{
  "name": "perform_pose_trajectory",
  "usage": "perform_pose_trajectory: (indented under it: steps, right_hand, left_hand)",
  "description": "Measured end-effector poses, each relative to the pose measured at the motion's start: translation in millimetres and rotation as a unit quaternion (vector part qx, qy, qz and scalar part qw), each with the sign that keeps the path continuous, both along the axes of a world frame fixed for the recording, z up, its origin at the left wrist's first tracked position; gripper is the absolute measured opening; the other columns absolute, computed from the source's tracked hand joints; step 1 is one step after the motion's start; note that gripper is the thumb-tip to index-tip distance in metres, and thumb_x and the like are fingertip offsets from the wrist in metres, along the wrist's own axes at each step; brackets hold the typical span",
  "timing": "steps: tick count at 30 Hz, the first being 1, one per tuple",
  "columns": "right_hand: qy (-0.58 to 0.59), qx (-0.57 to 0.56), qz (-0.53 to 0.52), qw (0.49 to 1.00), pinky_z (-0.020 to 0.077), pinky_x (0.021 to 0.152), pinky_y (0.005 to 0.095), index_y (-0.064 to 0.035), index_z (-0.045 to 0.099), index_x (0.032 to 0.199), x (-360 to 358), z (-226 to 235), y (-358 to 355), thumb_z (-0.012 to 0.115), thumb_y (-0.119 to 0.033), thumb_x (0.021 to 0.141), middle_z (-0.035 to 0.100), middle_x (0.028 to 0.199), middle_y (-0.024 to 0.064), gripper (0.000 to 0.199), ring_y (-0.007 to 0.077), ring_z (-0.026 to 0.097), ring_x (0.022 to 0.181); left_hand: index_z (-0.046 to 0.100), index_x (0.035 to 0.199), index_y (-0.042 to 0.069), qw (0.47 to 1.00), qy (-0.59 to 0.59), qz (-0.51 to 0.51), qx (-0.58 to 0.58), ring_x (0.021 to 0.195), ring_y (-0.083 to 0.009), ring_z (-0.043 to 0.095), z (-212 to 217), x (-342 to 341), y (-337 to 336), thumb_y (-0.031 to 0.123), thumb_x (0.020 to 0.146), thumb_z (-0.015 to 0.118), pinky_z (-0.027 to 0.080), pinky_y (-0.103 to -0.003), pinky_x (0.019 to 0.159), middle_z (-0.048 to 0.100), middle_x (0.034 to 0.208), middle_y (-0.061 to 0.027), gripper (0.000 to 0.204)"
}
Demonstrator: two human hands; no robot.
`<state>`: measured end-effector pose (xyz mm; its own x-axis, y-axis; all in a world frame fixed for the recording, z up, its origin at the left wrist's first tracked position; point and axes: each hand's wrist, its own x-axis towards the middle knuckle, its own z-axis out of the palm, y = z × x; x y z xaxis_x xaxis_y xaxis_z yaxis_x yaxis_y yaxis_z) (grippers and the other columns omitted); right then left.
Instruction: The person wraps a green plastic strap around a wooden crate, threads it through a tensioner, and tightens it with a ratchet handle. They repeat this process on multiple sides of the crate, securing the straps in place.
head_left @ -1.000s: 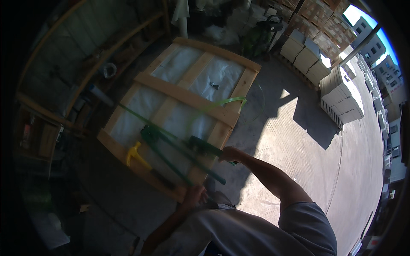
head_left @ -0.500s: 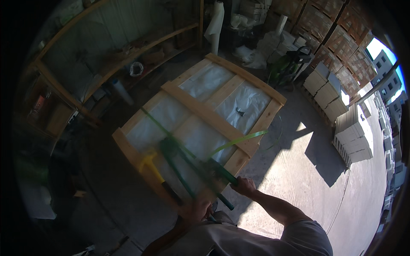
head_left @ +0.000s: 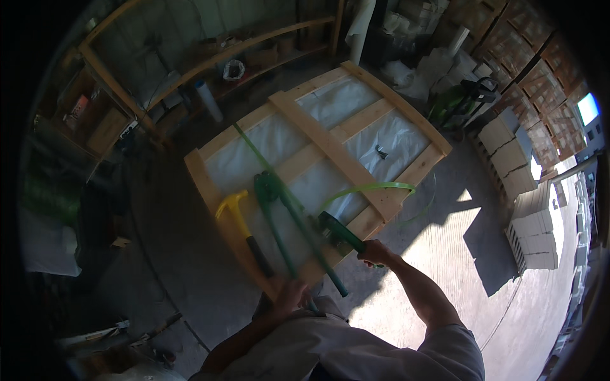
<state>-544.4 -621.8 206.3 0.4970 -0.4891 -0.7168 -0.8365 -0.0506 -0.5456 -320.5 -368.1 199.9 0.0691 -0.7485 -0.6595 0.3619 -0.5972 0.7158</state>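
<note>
A wooden crate (head_left: 327,143) with plastic-wrapped contents lies before me, a green strap (head_left: 253,146) running across it. My right hand (head_left: 376,253) is closed around the green handle of a strap tensioner (head_left: 343,232) at the crate's near right side. From near its head, a loose strap end (head_left: 381,185) curls to the right. A long-handled green sealer tool (head_left: 277,209) lies on the crate, its handles spread toward me. Left of it is a yellow hammer (head_left: 239,217) with a black grip. My left hand (head_left: 292,295) is closed at the near edge beside these handles; what it holds is hidden.
A small dark metal piece (head_left: 381,152) sits on the plastic. Wooden shelving (head_left: 254,47) stands at the back left. A green wheeled machine (head_left: 454,105), stacked pale slabs on pallets (head_left: 534,219) and piled crates (head_left: 540,95) stand to the right.
The view has swung, so the crate and tools appear farther right. Both hands keep their places by the tools; the tensioner is still in my right hand.
</note>
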Motion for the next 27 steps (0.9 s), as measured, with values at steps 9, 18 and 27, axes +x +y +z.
perform_pose_trajectory:
  steps: [9, 18, 27]
  right_hand:
    - [0.126, -0.384, 0.235, 0.884, 0.0538, 0.072, 0.0456, -0.003, 0.068, 0.087, 31, 79, -93, 0.065, -0.026, 0.07, 0.067, 0.071, 0.0158, 0.029, 0.0347, 0.068, 0.074]
    - [-0.251, 0.169, -0.376, 0.876, 0.0531, 0.046, 0.0363, 0.0045, 0.056, 0.084, -36, 108, 70, 0.065, -0.011, 0.084, 0.061, 0.067, 0.0134, 0.017, 0.0229, 0.063, 0.053]
    - [-0.267, 0.059, -0.354, 0.894, 0.0498, 0.067, 0.0317, 0.0045, 0.065, 0.098, -21, 88, 201, 0.064, -0.021, 0.079, 0.068, 0.081, 0.0118, 0.032, 0.0187, 0.064, 0.073]
  left_hand:
    - [0.056, 0.087, 0.0, 0.998, -0.028, -0.015, 0.048, 0.045, -0.014, 0.054, 30, -6, 27, 0.026, 0.097, 0.046, 0.04, -0.028, 0.04, 0.064, 0.065, -0.0101, 0.03]
    - [0.057, 0.092, 0.002, 0.998, 0.008, -0.062, -0.025, 0.066, -0.0157, 0.061, 35, -9, -8, 0.036, 0.099, 0.043, 0.048, -0.029, 0.057, 0.067, 0.085, -0.0114, 0.036]
    - [0.06, 0.104, 0.002, 0.984, 0.05, -0.15, -0.083, 0.084, -0.0152, 0.063, 76, -78, -49, 0.047, 0.094, 0.055, 0.051, -0.03, 0.071, 0.065, 0.096, -0.007, 0.046]
